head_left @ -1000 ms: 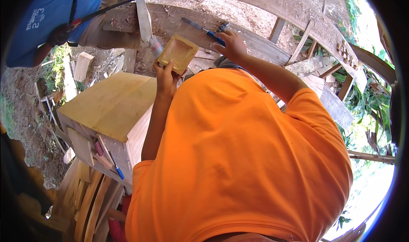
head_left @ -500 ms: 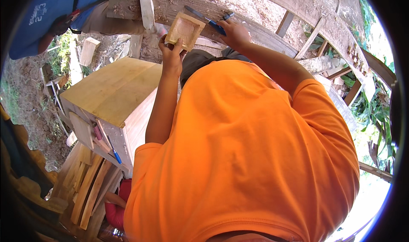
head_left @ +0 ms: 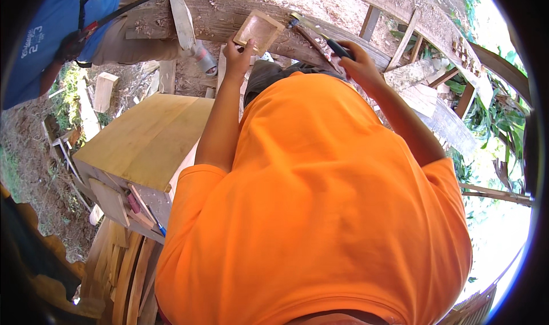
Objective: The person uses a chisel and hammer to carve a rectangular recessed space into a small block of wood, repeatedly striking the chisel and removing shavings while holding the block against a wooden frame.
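My left hand [head_left: 238,55] grips a small square wooden tray [head_left: 260,32] by its near left corner, fingers closed round the rim. Its shallow recess faces up. In my right hand [head_left: 361,62] is a chisel [head_left: 338,48], held by its dark handle, the blade pointing up and to the left. Just beneath the blade, a hammer [head_left: 313,40] with a brown handle lies on the wooden beam, its head near the chisel's tip. The two hands are apart, above my lap.
A thick wooden beam [head_left: 220,16] strewn with shavings runs across the far side. A large wooden box [head_left: 148,136] stands at my left, with planks [head_left: 123,270] below it. A person in a blue shirt [head_left: 60,36] is at the far left. Wooden framing [head_left: 406,39] lies right.
My right hand has lifted the chisel off the beam and moved right with it, uncovering the hammer. The tray in my left hand has shifted slightly to the right and tilted.
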The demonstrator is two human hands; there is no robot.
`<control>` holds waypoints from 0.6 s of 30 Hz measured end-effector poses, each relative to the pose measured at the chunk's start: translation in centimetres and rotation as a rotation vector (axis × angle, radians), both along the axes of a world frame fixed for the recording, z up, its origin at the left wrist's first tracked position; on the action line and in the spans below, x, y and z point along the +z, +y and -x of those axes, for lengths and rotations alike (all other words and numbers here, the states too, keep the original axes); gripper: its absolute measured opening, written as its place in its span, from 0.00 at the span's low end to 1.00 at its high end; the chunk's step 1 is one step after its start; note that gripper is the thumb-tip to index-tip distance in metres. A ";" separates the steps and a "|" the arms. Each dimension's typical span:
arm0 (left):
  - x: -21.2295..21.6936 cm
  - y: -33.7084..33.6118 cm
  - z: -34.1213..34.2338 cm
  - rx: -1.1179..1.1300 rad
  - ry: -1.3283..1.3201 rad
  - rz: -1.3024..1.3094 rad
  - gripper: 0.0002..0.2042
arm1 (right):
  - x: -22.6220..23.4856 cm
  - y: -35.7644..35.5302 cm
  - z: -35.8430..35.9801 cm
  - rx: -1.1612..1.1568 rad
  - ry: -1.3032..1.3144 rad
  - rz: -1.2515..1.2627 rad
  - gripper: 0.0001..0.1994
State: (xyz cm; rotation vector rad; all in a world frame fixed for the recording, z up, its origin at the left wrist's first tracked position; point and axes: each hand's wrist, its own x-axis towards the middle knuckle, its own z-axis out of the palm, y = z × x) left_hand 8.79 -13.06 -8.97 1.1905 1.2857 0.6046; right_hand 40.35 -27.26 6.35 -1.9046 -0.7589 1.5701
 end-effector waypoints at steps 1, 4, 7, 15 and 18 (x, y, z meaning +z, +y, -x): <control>-1.3 0.5 0.8 -0.102 0.289 -0.194 0.50 | 1.0 -0.4 0.0 0.023 -0.029 0.051 0.26; -0.1 0.6 1.0 -0.345 0.543 -0.539 0.68 | 1.6 -2.5 0.7 0.228 -0.250 -0.077 0.26; 0.6 0.7 2.0 -0.424 0.549 -0.762 0.68 | 3.4 -0.6 3.8 0.318 -0.200 -0.179 0.26; 0.6 1.7 1.9 -0.358 0.505 -0.856 0.62 | 6.7 5.4 10.6 0.590 -0.382 0.063 0.23; 0.0 2.0 2.4 -0.349 0.460 -0.882 0.61 | 6.4 5.5 11.8 0.516 -0.366 0.085 0.22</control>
